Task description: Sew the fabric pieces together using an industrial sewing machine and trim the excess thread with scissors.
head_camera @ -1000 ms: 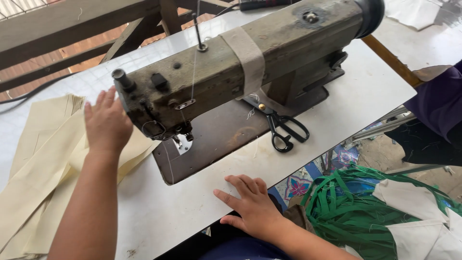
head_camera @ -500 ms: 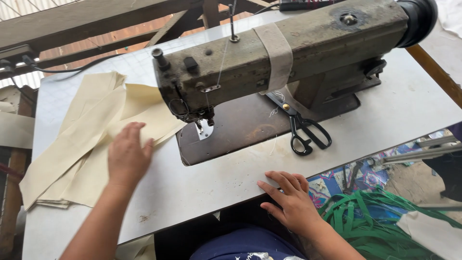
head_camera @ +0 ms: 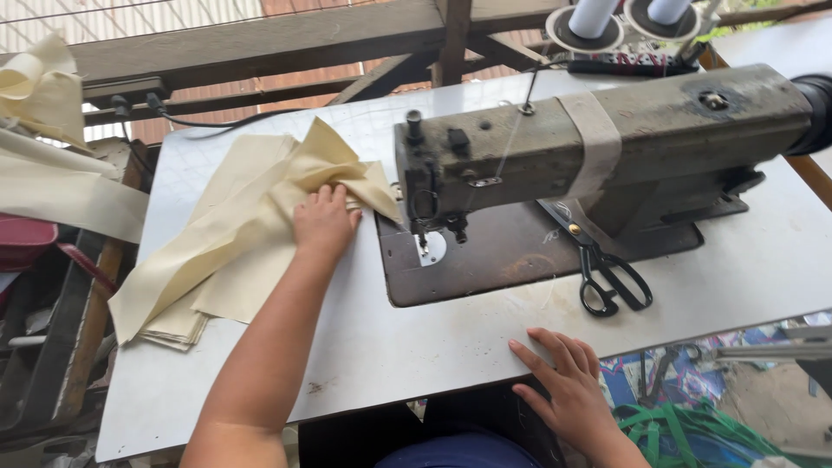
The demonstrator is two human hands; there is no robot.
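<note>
Cream cloth (head_camera: 234, 234) lies in a loose pile on the left side of the white surface (head_camera: 416, 347), with one end hanging over the near left edge. The left hand (head_camera: 323, 221) rests on top of the cloth, fingers pressed into a bunched fold, just beside the sewing machine (head_camera: 607, 147). I cannot tell if it grips the fold or only pushes on it. The right hand (head_camera: 563, 377) lies flat and loose on the near edge of the surface, holding nothing, well apart from the cloth. The big grey machine stands between the two hands, and its needle (head_camera: 422, 243) is near the cloth's right tip. Black scissors (head_camera: 607, 277) lie on the machine's dark base. Two spools (head_camera: 624, 17) stand behind the machine. Wooden beams (head_camera: 260, 43) run across the back. More cream cloth (head_camera: 52, 147) hangs at the far left, off the surface. Green straps (head_camera: 685, 429) lie low at the right.
</note>
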